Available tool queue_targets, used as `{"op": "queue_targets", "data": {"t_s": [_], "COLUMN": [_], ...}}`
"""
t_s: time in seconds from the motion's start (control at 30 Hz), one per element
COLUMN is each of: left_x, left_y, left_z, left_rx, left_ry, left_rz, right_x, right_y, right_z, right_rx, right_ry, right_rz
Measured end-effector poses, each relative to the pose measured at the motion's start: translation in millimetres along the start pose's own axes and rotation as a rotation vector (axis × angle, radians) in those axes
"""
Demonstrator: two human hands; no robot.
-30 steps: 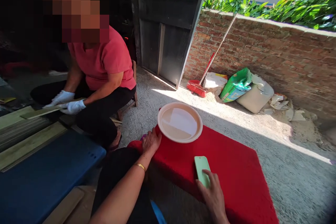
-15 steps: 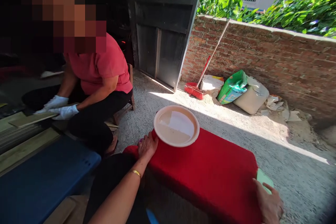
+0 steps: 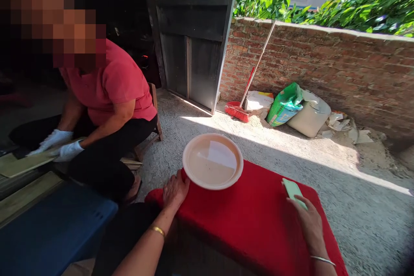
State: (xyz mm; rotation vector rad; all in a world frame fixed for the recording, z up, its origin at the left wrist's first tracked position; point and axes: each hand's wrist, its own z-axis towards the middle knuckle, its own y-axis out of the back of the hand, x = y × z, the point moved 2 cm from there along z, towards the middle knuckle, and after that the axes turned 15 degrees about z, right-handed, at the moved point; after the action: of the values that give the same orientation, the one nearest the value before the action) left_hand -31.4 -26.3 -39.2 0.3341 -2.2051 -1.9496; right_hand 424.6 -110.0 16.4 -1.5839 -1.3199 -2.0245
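A red cloth (image 3: 252,224) covers a low bench or table in front of me. My left hand (image 3: 176,189) lies on the cloth near its far left edge, close beside the basin, with its fingertips partly foreshortened. A pale pink plastic basin (image 3: 211,183) holding clear water stands on the cloth. My right hand (image 3: 307,220) is closed around a light green, flat, oblong tool (image 3: 293,189) over the right part of the cloth. The tool's underside is hidden, so I cannot tell its exact kind.
To the left, a person in a red shirt (image 3: 119,77) and white gloves sits handling thin boards (image 3: 29,164). A blue surface (image 3: 58,224) lies at front left. Beyond are a metal door (image 3: 190,30), a red broom (image 3: 237,112), sacks (image 3: 286,103) and a brick wall (image 3: 349,69).
My right hand has moved left and away from me with the green tool, from the cloth's right edge onto its top. My left hand stays beside the basin. The view has shifted slightly.
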Motion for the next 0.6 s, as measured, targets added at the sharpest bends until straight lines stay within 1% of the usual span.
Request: {"op": "queue_targets", "data": {"t_s": [0.03,0.07,0.1,0.13,0.17,0.2,0.3,0.33,0.37,0.4,0.43,0.47,0.5,0.53,0.6], "left_x": [0,0,0,0,0,1,1,2,2,2,3,3,4,4,5], "left_y": [0,1,2,3,4,5,7,7,7,6,5,4,3,1,-2], "left_z": [-1,-1,-1,-2,-2,-2,-2,-2,-2,-1,-1,-1,0,0,1], "left_rx": [-0.001,-0.001,-0.002,-0.004,-0.004,-0.005,0.019,0.028,0.031,0.028,0.020,0.007,-0.006,-0.014,-0.018], "left_ry": [-0.002,-0.005,-0.009,-0.012,-0.012,-0.008,0.009,0.010,0.006,-0.001,-0.010,-0.017,-0.023,-0.025,-0.024], "left_rz": [0.001,0.003,0.005,0.005,0.006,0.008,0.015,0.018,0.021,0.025,0.032,0.039,0.045,0.051,0.058], "right_x": [-9,-14,-17,-16,-12,-7,16,23,29,32,33,30,26,20,7], "right_y": [24,40,47,44,31,10,-78,-105,-126,-137,-140,-132,-116,-93,-35], "right_z": [15,27,33,35,33,26,-11,-23,-33,-40,-41,-38,-30,-19,9], "right_rx": [-0.154,-0.257,-0.320,-0.336,-0.307,-0.255,-0.011,0.079,0.166,0.234,0.274,0.280,0.249,0.186,-0.004], "right_ry": [-0.157,-0.260,-0.331,-0.349,-0.319,-0.271,-0.065,-0.003,0.048,0.088,0.111,0.118,0.110,0.088,0.012], "right_rz": [-0.054,-0.098,-0.139,-0.170,-0.188,-0.194,-0.125,-0.082,-0.037,0.001,0.031,0.048,0.050,0.038,-0.024]}}
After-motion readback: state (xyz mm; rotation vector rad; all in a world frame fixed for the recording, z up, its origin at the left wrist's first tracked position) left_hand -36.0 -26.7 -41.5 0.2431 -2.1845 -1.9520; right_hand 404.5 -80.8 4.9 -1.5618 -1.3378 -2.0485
